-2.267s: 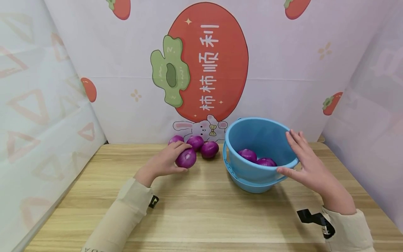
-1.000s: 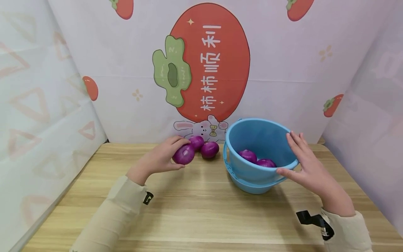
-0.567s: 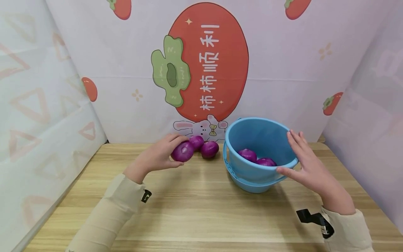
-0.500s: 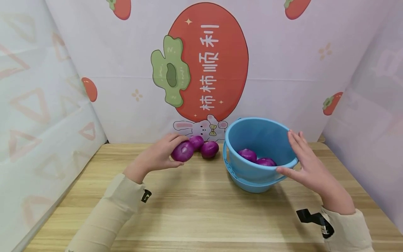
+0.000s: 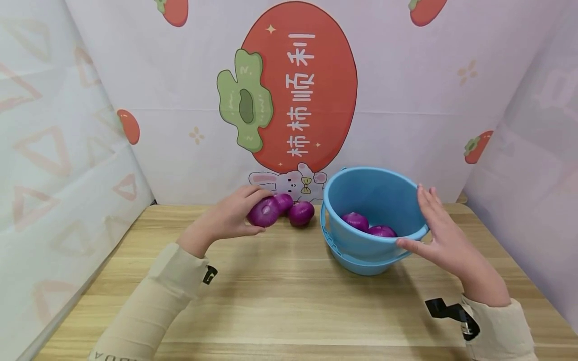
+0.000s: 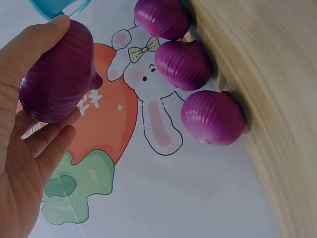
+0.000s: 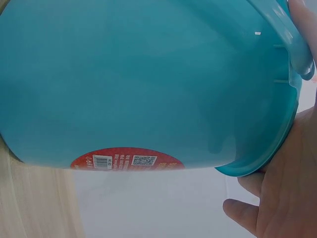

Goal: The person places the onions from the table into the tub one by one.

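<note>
My left hand (image 5: 226, 216) grips a purple onion (image 5: 264, 212) between thumb and fingers, raised above the back of the table. Behind it, three more purple onions lie in a row against the backdrop. The head view shows two of them, a middle onion (image 5: 284, 201) and a right onion (image 5: 301, 213); the third onion (image 6: 213, 118) appears only in the left wrist view. To the right stands a blue bucket (image 5: 361, 249) holding two visible onions, one (image 5: 355, 221) left of the other (image 5: 382, 231). My right hand (image 5: 451, 245) rests on the bucket's right rim, fingers and thumb fairly straight and spread.
The wood-grain table (image 5: 280, 301) ends at a printed cloth backdrop (image 5: 180, 165). Cloth walls rise on both sides. The bucket's handle (image 5: 328, 239) hangs down its left side. Black straps circle both wrists.
My left hand has lifted its onion and drawn slightly left and back, now covering the leftmost loose onion in the head view. The bucket and my right hand have hardly moved.
</note>
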A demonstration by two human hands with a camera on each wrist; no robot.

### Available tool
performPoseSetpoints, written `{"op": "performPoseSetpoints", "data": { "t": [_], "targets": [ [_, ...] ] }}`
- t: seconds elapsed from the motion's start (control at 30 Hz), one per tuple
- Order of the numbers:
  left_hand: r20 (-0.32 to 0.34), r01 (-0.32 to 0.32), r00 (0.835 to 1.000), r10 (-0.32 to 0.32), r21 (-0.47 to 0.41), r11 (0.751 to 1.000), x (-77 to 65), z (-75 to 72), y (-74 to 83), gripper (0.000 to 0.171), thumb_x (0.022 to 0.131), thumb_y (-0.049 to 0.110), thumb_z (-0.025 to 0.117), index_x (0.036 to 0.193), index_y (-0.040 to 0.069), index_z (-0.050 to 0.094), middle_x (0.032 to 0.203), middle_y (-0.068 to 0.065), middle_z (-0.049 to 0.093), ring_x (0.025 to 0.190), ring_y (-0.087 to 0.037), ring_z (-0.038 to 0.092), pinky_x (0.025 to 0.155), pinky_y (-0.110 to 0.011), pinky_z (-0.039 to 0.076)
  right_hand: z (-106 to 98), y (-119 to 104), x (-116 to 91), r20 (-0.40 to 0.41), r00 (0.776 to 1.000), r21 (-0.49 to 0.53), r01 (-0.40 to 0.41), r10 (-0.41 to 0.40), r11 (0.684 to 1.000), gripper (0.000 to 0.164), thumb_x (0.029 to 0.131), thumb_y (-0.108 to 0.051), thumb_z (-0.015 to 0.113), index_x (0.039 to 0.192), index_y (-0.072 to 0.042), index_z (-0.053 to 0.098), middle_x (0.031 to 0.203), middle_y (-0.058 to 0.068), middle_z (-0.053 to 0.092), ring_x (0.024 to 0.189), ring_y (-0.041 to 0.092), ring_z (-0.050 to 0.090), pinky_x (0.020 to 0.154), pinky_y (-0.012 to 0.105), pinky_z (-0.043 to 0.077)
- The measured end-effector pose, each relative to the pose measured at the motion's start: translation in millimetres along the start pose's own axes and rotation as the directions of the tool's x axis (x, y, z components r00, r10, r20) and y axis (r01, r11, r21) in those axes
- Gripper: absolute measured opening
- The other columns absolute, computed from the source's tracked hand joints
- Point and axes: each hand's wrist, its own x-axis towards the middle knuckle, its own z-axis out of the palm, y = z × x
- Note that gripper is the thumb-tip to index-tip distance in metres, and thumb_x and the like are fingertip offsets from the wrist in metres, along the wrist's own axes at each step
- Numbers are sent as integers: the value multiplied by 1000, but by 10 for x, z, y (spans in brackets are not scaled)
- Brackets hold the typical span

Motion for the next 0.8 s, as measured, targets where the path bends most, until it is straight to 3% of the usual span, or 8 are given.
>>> {"op": "performPoseSetpoints", "data": {
  "t": [0.27, 0.53, 0.8],
  "targets": [
    [2, -13, 1000, 13, -10, 1000, 68, -53, 28, 73, 74, 27, 87, 136, 7, 53, 131, -10, 55, 118, -27, 55, 98, -42, 54, -6, -11, 14, 9, 1000, 2, -21, 21, 1000, 115, 83, -43, 76, 160, -11, -5, 168, 14, -6, 154, 35, -16, 101, 84, 11],
    [-47, -53, 998, 51, -42, 998, 99, -128, 50, 74, 74, 21, 88, 136, 4, 52, 139, -13, 52, 128, -30, 51, 99, -43, 54, -3, -14, 10, 2, 1000, 13, -15, 15, 1000, 115, 83, -41, 76, 160, -11, -4, 168, 14, -5, 154, 35, -15, 102, 84, 9],
    [-51, -70, 996, 69, -33, 997, 150, -145, 123, 71, 75, 25, 86, 135, 9, 53, 136, -9, 53, 130, -27, 48, 102, -41, 52, 4, -11, 11, -1, 1000, 11, -12, 12, 1000, 115, 83, -41, 76, 160, -11, -4, 167, 15, -4, 154, 35, -16, 100, 85, 9]
  ]
}}
